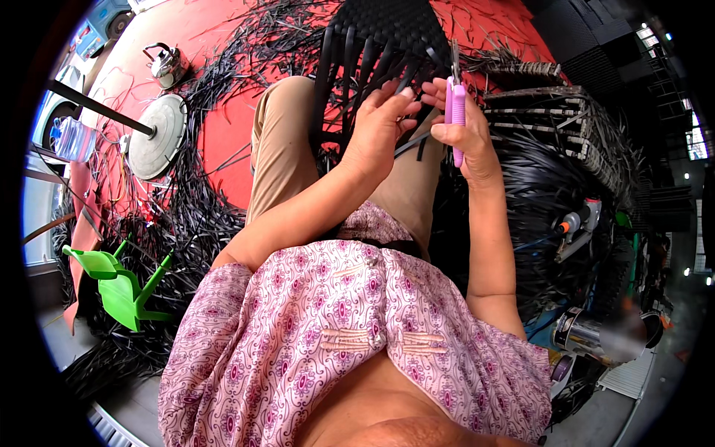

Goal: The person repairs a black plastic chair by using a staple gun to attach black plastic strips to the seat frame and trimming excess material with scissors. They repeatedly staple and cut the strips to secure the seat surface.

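My right hand [471, 138] is closed around a pair of pink-handled snips [457, 112], their narrow dark tips pointing away from me. My left hand [378, 128] is beside it, fingers loosely bent and apart, with no object visible in it. Just beyond both hands is a woven piece of flat black strips [387, 33], tightly plaited at its far end. Long loose strips [350, 71] hang from it toward my lap, between my knees. Some strip ends near my left fingers are partly hidden by the hand.
Black strips [216, 82] lie heaped over the red floor covering [231, 149]. At left are a metal kettle [168, 65], a round grey base with a pole [158, 135] and a green plastic chair [123, 294]. Woven frames [558, 119] and a power tool [582, 223] are at right.
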